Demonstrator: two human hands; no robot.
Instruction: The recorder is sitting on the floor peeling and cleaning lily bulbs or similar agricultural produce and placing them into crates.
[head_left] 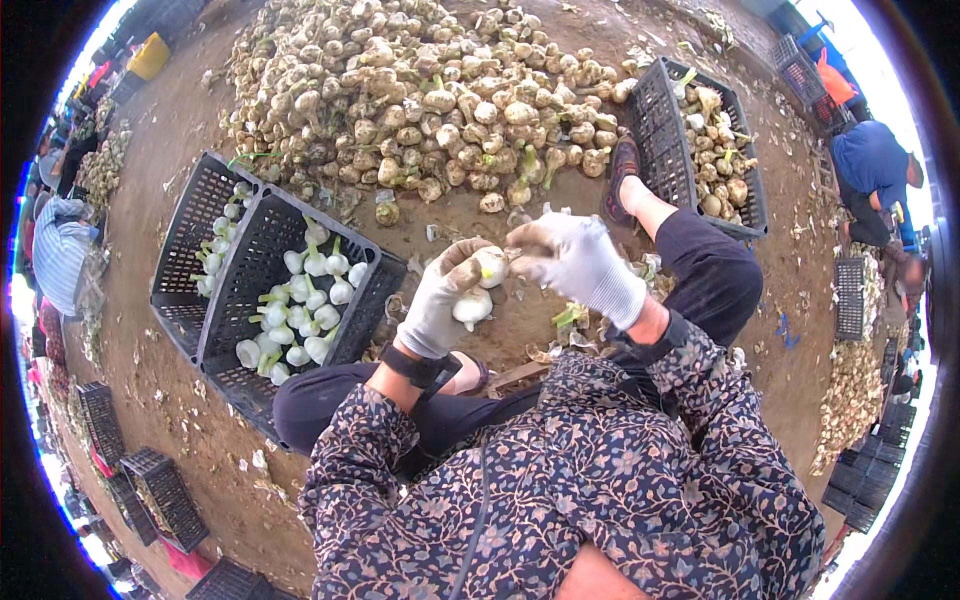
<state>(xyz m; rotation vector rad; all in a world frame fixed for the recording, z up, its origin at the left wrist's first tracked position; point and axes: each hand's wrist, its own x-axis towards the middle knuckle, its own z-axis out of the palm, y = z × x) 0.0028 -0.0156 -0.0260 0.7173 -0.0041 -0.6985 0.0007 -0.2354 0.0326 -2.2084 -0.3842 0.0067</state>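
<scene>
My left hand [437,300], in a whitish glove with soiled fingertips, is closed around two white garlic bulbs. The upper garlic bulb [491,267] sits by the thumb and fingertips; the lower garlic bulb [472,308] shows beneath it. My right hand [580,258], gloved too, is at the upper bulb's right side with fingers curled and brown fingertips close to it. What those fingertips pinch, if anything, is too small to make out. Left of my hands, a black crate [228,345] holds cleaned white garlic bulbs [298,300] with short green stems.
A large heap of unpeeled garlic [400,95] covers the ground ahead. Beyond my right foot stands a black crate [650,150] of dirty bulbs. Another crate [185,270] adjoins the left one. Peelings litter the soil. A person in blue [872,165] bends at far right.
</scene>
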